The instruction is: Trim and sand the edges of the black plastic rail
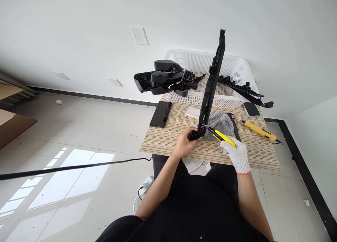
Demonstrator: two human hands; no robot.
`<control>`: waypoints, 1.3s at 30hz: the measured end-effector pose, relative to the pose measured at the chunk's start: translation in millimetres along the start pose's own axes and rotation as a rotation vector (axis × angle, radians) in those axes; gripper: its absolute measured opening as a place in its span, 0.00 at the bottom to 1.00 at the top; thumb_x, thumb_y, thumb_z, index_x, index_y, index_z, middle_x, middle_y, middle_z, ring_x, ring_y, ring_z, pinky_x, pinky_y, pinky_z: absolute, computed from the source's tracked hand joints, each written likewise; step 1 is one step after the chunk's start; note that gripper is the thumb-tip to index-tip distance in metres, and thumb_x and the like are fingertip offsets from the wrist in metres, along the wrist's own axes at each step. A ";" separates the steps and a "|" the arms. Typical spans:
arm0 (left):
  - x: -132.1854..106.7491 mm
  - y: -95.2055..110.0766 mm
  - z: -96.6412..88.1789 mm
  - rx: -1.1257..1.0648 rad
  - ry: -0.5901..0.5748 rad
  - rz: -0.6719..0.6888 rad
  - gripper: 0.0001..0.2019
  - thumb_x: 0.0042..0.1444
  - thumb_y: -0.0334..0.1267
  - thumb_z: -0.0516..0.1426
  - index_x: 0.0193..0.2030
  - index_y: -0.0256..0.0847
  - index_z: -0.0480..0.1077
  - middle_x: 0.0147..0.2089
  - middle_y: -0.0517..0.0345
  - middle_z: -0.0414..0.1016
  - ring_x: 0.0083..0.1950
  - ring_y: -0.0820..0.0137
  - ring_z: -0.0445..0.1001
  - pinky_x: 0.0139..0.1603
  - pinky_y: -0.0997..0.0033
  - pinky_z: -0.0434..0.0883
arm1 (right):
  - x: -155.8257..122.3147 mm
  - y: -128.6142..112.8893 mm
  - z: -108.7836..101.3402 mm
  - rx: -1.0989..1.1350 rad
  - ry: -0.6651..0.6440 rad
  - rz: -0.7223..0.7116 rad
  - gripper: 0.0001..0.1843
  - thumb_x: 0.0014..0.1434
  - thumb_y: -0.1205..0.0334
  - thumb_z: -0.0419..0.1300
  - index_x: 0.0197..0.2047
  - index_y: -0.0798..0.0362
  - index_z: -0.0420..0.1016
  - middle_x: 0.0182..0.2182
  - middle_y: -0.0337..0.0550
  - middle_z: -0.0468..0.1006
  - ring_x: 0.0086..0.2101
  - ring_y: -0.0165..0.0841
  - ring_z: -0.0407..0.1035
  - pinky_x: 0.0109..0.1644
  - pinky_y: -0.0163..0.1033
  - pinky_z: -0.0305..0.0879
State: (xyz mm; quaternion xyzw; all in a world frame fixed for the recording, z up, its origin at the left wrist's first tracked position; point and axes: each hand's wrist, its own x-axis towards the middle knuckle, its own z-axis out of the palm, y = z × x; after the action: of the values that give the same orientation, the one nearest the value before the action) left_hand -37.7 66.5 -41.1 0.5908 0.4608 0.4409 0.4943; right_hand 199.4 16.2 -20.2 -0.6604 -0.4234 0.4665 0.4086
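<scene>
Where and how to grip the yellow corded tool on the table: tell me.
Take the yellow tool by its thick middle, preferably from above with fingers across: it lies on the table, slim tip inward, corded end past the right edge. The gloved right hand is nearest but holds the cutter.

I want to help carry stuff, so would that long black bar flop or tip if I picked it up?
The bar is probably stiff: it looks nearly straight well beyond the left hand. Held at one end, it might tip, being long and narrow. It's perhaps light, since it looks like ribbed plastic.
</scene>
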 end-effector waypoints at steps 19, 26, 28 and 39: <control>0.1 1.5 0.2 -0.035 -0.016 -0.005 0.16 0.54 0.38 0.65 0.49 0.40 0.72 0.47 0.52 0.81 0.49 0.63 0.80 0.49 0.65 0.77 | 1.4 -3.9 -0.7 -0.071 -0.080 -0.015 0.29 0.47 0.47 0.73 0.49 0.55 0.84 0.24 0.40 0.77 0.22 0.28 0.64 0.24 0.34 0.61; 0.6 2.4 0.5 -0.024 -0.014 -0.011 0.17 0.53 0.40 0.65 0.48 0.40 0.72 0.47 0.51 0.80 0.49 0.64 0.80 0.48 0.67 0.76 | 2.8 -5.4 1.7 -0.050 -0.069 0.017 0.29 0.45 0.48 0.74 0.47 0.56 0.84 0.23 0.40 0.77 0.22 0.29 0.65 0.24 0.35 0.63; 0.5 1.9 0.5 -0.021 -0.022 -0.012 0.17 0.53 0.39 0.65 0.49 0.40 0.72 0.47 0.52 0.80 0.48 0.64 0.80 0.48 0.67 0.76 | 2.6 -6.6 2.5 -0.059 -0.096 0.044 0.29 0.44 0.48 0.74 0.47 0.57 0.84 0.20 0.38 0.75 0.20 0.28 0.62 0.23 0.35 0.60; -0.1 0.5 0.0 -0.019 -0.025 -0.018 0.18 0.54 0.42 0.65 0.50 0.41 0.72 0.47 0.52 0.81 0.49 0.63 0.80 0.50 0.64 0.76 | 3.4 -7.9 4.0 -0.006 -0.026 0.032 0.27 0.45 0.50 0.74 0.46 0.58 0.84 0.18 0.36 0.71 0.19 0.26 0.58 0.22 0.34 0.57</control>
State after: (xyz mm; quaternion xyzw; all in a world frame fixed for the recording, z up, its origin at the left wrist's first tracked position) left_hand -37.6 66.3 -40.6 0.5874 0.4557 0.4335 0.5092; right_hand 194.9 22.4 -14.6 -0.6623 -0.4196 0.4804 0.3932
